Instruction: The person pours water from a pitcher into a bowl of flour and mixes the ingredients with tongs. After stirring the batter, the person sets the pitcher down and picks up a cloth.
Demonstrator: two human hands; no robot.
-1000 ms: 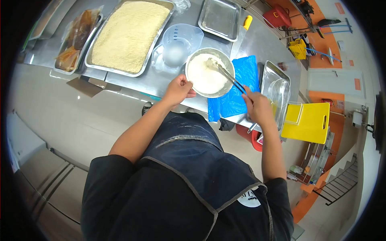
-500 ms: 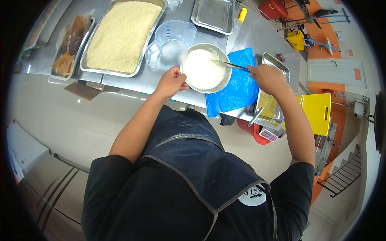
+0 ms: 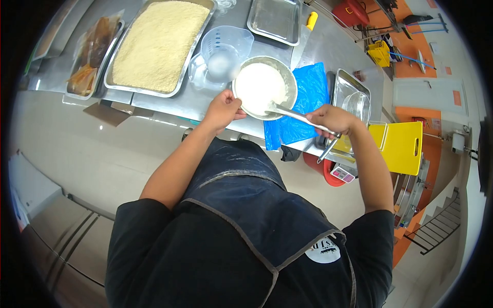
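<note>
A metal bowl (image 3: 294, 88) of white, batter-like mixture (image 3: 261, 84) stands near the front edge of the steel table. My left hand (image 3: 224, 111) pinches its near-left rim between thumb and fingers. With my right hand (image 3: 333, 120) I grip the metal handle of a long spoon (image 3: 295, 113). The spoon's head is in the mixture at the bowl's near side, so its exact shape is hidden. The rear end of the handle sticks out past my palm. Under my right wrist and beside the bowl lies a blue plastic bag (image 3: 306, 102).
Left of the bowl are a clear measuring jug (image 3: 226, 38) and a large tray of yellowish crumbs (image 3: 154, 46). Behind lie a metal tray (image 3: 275, 21) and a yellow-handled knife (image 3: 311, 20). Rightward are a tray with a strainer (image 3: 356, 105) and a yellow cutting board (image 3: 405, 146).
My right hand has moved down toward me, swinging the spoon's handle lower. The spoon's head went from the bowl's right side to its near side. My left hand stays on the rim.
</note>
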